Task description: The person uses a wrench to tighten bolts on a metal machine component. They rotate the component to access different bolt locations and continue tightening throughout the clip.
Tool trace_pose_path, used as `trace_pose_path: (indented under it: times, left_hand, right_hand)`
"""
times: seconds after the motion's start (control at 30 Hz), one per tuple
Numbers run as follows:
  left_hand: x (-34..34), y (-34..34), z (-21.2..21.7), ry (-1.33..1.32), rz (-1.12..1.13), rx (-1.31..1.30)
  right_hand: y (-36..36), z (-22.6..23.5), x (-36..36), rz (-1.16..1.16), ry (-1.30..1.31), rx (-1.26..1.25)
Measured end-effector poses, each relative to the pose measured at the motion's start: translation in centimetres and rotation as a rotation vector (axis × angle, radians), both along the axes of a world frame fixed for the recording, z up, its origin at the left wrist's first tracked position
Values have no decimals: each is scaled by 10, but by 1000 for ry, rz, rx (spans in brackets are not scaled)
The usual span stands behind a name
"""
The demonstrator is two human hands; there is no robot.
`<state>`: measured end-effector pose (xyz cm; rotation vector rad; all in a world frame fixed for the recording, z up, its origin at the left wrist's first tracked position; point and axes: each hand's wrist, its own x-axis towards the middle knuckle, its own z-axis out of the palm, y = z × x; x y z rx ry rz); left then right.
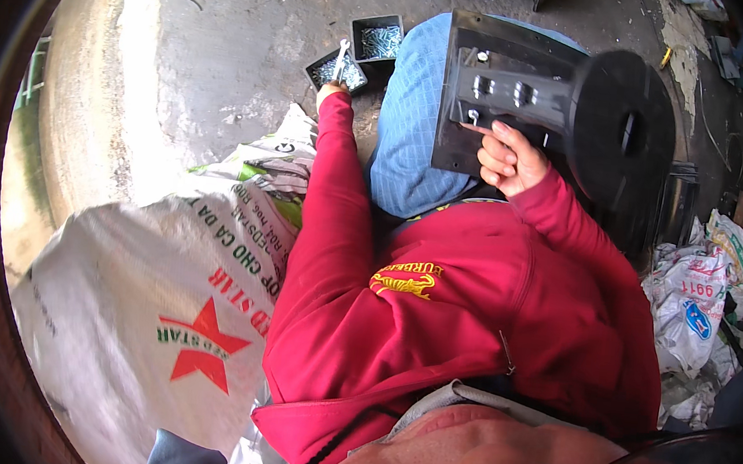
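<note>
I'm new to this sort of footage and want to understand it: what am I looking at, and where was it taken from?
There is no machine here, only a person's two bare hands. A wide fisheye camera on their head looks down, which is why straight edges bend near the rim.

The left hand holds a shiny silver metal wrench at the nearer of two small square black trays of small silver fasteners, on the dark grey floor.

The right hand is at a flat black rectangular plate with silver bolts, its index finger close to one of them. The plate lies over a leg in blue cloth; beside it is a large round black disc.
</note>
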<state>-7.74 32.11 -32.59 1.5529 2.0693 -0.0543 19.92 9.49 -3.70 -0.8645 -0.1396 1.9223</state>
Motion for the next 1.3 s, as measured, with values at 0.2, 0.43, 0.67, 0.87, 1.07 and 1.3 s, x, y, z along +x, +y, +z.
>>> trace_pose_path:
  times: [0.2,0.43,0.67,0.87,1.07,1.3]
  left_hand:
    - [15,33,-32,185,-138,-126]
    - [13,59,-81,152,1,-175]
    - [-9,55,-84,89,-2,-58]
    - [-25,45,-57,-574,484,214]
    - [43,-44,197,-1512,496,379]
    - [91,-175,326,-1153,-879,487]
  right_hand:
    - [1,6,6,15,59,-85]
    - [10,15,6,56,-104,-50]
    - [-5,15,10,61,23,-60]
    - [-10,12,12,-1,218,-18]
    - [-17,24,4,-46,210,-103]
    - [-23,15,-7,-68,391,-58]
